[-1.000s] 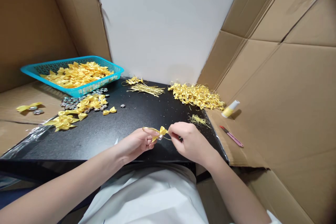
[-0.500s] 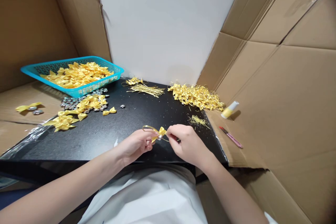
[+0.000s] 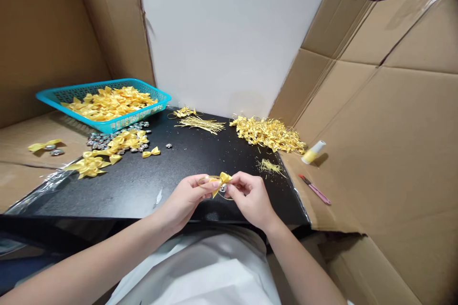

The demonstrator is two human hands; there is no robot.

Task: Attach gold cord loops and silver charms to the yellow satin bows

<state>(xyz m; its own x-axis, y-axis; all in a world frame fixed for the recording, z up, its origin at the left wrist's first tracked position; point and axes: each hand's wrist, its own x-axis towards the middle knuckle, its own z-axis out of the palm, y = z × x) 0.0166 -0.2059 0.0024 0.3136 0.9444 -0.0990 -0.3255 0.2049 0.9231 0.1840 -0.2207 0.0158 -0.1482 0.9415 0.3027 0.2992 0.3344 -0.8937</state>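
Near the front edge of the black table (image 3: 143, 195), a yellow ribbon bow (image 3: 225, 177) is held between both hands. A small silver bell-like piece (image 3: 223, 188) sits at its underside, and a thin gold cord (image 3: 204, 180) loops out from the bow on the left and below. My left hand (image 3: 191, 195) pinches the bow's left side between thumb and fingers. At the right side my right hand (image 3: 250, 195) is closed, thumb and fingertips pressed against the bow. Its fingertips partly hide whether they grip ribbon or cord.
A turquoise basket (image 3: 107, 126) of yellow bows stands back left, with silver pieces (image 3: 100, 140) and loose bows (image 3: 89, 166) before it. Gold cords (image 3: 202, 125) lie at the back, beside a pile of finished-looking bows (image 3: 268, 134). Right are cord scraps (image 3: 270, 167), a spool (image 3: 313, 152) and a pink cutter (image 3: 315, 189).
My right hand has moved in closer to the bow, its fingers now against the right side. My left fingers have shifted over the bow's left side. The view has moved slightly.
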